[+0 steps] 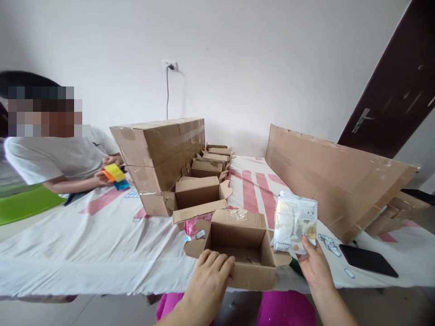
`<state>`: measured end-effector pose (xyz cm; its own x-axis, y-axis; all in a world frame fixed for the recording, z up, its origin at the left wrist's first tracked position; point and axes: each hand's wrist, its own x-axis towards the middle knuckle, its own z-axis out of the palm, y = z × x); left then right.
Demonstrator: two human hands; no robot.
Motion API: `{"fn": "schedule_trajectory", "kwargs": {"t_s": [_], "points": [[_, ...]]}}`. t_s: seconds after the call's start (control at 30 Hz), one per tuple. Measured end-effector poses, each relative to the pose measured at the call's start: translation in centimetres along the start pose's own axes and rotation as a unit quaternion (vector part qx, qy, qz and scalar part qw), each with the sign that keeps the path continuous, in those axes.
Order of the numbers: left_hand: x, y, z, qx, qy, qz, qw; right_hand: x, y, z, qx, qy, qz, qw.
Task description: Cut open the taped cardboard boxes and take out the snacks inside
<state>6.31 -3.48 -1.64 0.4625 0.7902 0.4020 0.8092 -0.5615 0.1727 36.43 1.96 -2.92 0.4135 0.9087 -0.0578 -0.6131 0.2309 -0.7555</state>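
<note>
An opened cardboard box (256, 275) sits at the table's front edge with its flaps folded out; the part of its inside that shows holds nothing. My left hand (211, 277) is closed over the front left rim of this box, fingers bent over the wall. To the right, a white printed plastic pouch (295, 217) is held up above the table, tilted slightly, beside the box's right flap. My right hand (314, 261) pinches it by its lower right corner, thumb in front and the other fingers mostly hidden behind.
More open cardboard boxes (199, 194) line up behind mine. Stacked closed cartons (159, 154) stand left, and a large cardboard panel (333, 176) leans right. A black tablet-like device (369, 260) lies at right. Across at left, a person (78, 158) holds a colourful item (115, 174).
</note>
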Motion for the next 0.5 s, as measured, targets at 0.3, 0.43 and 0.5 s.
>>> {"fn": "schedule_trajectory", "kwargs": {"t_s": [0.3, 0.43, 0.5], "points": [[0.2, 1.1, -1.1, -0.098, 0.001, 0.017, 0.995, -0.4, -0.3, 0.2, -0.029, -0.004, -0.032, 0.999], [0.9, 2.0, -2.3, -0.173, -0.016, -0.003, 0.985, -0.7, -0.4, 0.5, -0.046, -0.016, -0.050, 0.998], [1.3, 2.4, -3.0, -0.220, -0.034, -0.016, 0.975, -1.0, -0.5, 0.8, -0.047, -0.021, -0.057, 0.997]]}}
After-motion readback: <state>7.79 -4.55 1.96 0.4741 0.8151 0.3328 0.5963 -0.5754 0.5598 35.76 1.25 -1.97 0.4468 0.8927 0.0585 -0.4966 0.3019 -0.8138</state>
